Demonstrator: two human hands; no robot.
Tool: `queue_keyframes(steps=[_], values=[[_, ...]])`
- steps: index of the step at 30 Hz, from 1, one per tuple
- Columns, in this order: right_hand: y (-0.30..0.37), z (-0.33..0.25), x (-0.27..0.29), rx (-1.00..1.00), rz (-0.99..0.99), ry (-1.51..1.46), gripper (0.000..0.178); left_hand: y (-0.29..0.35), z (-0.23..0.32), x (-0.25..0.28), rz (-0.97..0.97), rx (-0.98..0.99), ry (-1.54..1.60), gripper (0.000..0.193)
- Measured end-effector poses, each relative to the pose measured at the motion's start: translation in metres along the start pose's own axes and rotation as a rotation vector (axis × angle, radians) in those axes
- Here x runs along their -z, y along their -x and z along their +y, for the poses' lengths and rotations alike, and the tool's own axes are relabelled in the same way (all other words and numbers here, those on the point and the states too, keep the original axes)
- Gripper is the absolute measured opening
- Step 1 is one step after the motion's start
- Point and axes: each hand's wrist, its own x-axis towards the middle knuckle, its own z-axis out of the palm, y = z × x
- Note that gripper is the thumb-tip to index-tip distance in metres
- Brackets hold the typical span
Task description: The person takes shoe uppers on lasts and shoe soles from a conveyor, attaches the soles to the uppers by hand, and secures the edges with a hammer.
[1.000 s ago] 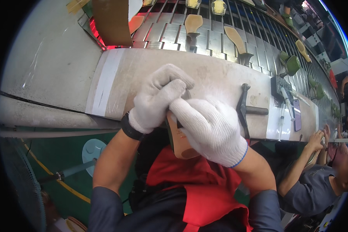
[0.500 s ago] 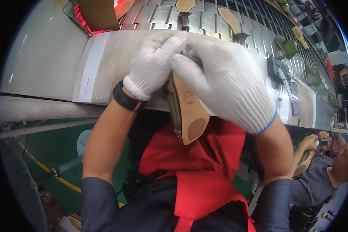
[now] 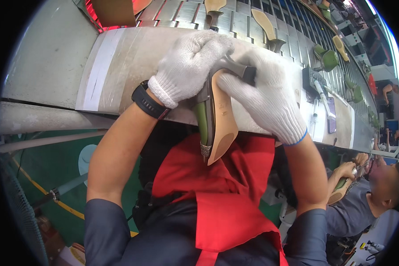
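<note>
Holding the high-heeled shoe (image 3: 219, 116) sole-up over the near edge of the surface (image 3: 133, 73). Left gloved grip (image 3: 188, 66) clasps its back end; right gloved grip (image 3: 270, 95) pinches around the heel (image 3: 237, 68), thumb against the sole. Judgement: keep left firm, spread thumb pressure evenly, avoid twisting.

Small print on a shoe (image 3: 203, 122), none of it legible.
The tan sole (image 3: 224, 128) carries a small cluster of dark print (image 3: 221, 106) about midway along its length, with a separate little mark (image 3: 224, 113) just beside it on the toe side; both are too small and blurred to make out in the head view.
</note>
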Motion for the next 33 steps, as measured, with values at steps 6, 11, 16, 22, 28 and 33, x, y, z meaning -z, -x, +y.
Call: queue_keyframes(steps=[6, 11, 16, 22, 28, 33], values=[[0.014, -0.003, -0.003, -0.460, -0.247, -0.583, 0.035, 0.003, 0.006, -0.001, 0.020, -0.018, -0.079, 0.033], [0.008, -0.005, -0.005, -0.438, -0.288, -0.369, 0.033, 0.005, 0.005, -0.005, 0.057, -0.024, -0.026, 0.032], [0.012, 0.000, -0.015, -0.335, -0.140, -0.386, 0.041, 0.003, 0.006, -0.005, 0.083, -0.113, -0.147, 0.032], [0.002, 0.001, -0.006, -0.702, -0.288, -0.703, 0.049, 0.000, 0.004, -0.003, 0.063, -0.005, -0.016, 0.032], [-0.003, -0.005, -0.008, -0.636, -0.228, -0.598, 0.045, 0.001, 0.002, -0.005, 0.109, -0.090, 0.003, 0.035], [-0.006, -0.007, -0.012, -0.574, -0.227, -0.527, 0.044, 0.000, 0.004, -0.002, 0.106, -0.032, -0.036, 0.034]])
